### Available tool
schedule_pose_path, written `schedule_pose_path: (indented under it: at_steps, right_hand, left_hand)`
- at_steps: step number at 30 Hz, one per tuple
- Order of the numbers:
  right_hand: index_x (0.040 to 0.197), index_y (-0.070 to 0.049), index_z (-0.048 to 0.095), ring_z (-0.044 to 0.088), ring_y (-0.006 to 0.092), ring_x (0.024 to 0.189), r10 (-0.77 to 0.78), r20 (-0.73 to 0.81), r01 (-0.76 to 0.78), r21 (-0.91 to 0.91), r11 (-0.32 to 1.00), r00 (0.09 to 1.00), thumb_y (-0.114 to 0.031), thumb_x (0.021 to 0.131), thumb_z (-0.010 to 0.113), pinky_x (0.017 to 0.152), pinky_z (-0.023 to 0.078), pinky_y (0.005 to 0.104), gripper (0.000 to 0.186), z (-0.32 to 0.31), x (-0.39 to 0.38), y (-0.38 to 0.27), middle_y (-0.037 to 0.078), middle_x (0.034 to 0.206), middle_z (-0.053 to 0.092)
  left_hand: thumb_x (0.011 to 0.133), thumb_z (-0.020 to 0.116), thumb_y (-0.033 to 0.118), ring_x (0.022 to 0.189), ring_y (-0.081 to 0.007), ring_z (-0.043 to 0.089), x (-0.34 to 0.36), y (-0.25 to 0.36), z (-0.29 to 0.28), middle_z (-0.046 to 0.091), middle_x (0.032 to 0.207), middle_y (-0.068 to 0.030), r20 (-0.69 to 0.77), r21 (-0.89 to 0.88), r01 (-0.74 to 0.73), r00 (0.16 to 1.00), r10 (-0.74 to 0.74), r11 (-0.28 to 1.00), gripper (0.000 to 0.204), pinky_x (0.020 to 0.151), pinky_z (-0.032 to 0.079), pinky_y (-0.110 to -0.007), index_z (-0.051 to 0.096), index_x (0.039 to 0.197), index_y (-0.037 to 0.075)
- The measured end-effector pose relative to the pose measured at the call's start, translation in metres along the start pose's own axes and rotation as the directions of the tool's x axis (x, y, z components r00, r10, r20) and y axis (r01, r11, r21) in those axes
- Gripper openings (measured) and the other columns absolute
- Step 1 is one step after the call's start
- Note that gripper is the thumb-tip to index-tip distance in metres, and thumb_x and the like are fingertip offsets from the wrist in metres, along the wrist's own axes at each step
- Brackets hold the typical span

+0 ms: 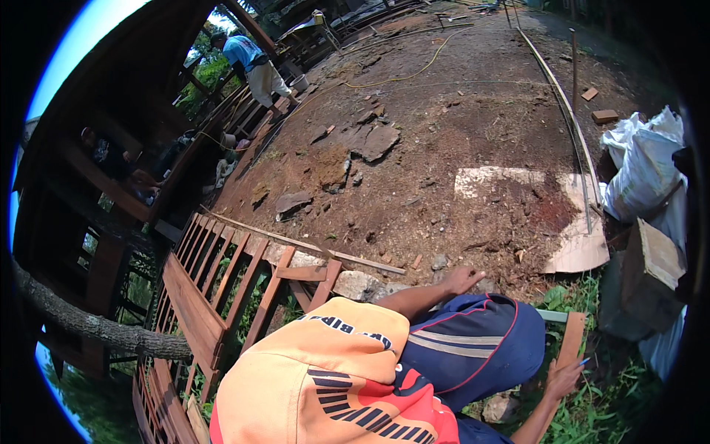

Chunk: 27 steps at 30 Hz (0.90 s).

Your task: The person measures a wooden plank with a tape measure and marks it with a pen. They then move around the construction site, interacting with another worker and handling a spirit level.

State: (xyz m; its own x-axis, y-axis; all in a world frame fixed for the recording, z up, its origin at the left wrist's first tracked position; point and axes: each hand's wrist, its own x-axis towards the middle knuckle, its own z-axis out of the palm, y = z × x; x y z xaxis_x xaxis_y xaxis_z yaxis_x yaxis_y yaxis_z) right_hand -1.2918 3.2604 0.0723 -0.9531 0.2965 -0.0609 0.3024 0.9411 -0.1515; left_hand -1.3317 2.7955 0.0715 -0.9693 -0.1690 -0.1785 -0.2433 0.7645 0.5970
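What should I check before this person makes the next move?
1. Brown wooden piece in the right hand: ok, held.
2. Blue pen-like stick at hand: ok, it shows by the right hand's fingers.
3. Left hand free: ok, no object seen in it.
4. Co-worker in the blue shirt well away: ok, at the far side of the plot.
5. Ground free of loose rubble: not ok, broken slabs lie about.
6. Firm footing: cannot tell, the feet are hidden.
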Motion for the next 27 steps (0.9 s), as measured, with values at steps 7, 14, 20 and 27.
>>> schedule_pose_path:
  at_steps: [7, 14, 20, 27]
  right_hand:
    - [0.13, -0.007, 0.045, 0.064, 0.0409, 0.104, -0.013, 0.104, 0.013, 0.005, 1.0, 0.994, -0.03, 0.073, 0.087, 0.084, 0.056, 0.0513, 0.075, -0.023, 0.008, -0.003, 0.02, 0.123, 0.053]
    - [0.12, -0.006, 0.046, 0.065, 0.0421, 0.101, -0.077, 0.107, 0.072, 0.049, 0.996, 0.991, -0.034, 0.072, 0.088, 0.082, 0.055, 0.0519, 0.07, -0.031, 0.003, -0.004, 0.019, 0.118, 0.055]
    - [0.125, -0.004, 0.048, 0.066, 0.0401, 0.098, -0.033, 0.114, 0.031, 0.021, 0.999, 0.993, -0.035, 0.071, 0.087, 0.08, 0.056, 0.0507, 0.074, -0.029, 0.005, -0.005, 0.02, 0.117, 0.054]
    - [0.141, -0.004, 0.039, 0.058, 0.044, 0.114, -0.009, 0.219, -0.009, 0.079, 0.997, 0.976, -0.042, 0.06, 0.093, 0.094, 0.05, 0.0522, 0.105, -0.034, 0.008, -0.011, 0.026, 0.132, 0.051]
  left_hand:
    - [0.102, 0.024, 0.06, 0.124, -0.0446, 0.056, -0.021, -0.143, -0.006, 0.063, 0.125, -0.0306, 0.207, 0.156, 0.084, 0.971, -0.116, 0.984, 0.074, 0.104, 0.044, -0.049, 0.066, 0.123, 0.003]
    - [0.102, 0.023, 0.06, 0.123, -0.0441, 0.056, -0.032, -0.167, 0.002, 0.063, 0.126, -0.0261, 0.201, 0.285, 0.068, 0.971, -0.129, 0.956, 0.071, 0.105, 0.044, -0.049, 0.067, 0.122, 0.009]
    - [0.104, 0.024, 0.054, 0.123, -0.0407, 0.056, 0.054, -0.106, 0.006, 0.063, 0.128, -0.0217, 0.215, 0.385, -0.059, 0.976, -0.028, 0.921, 0.062, 0.105, 0.042, -0.047, 0.064, 0.124, 0.011]
    - [0.107, 0.026, 0.046, 0.123, -0.0367, 0.055, 0.274, -0.068, 0.084, 0.061, 0.131, -0.0166, 0.172, 0.463, -0.263, 0.963, 0.206, 0.847, 0.052, 0.105, 0.041, -0.046, 0.06, 0.127, 0.013]
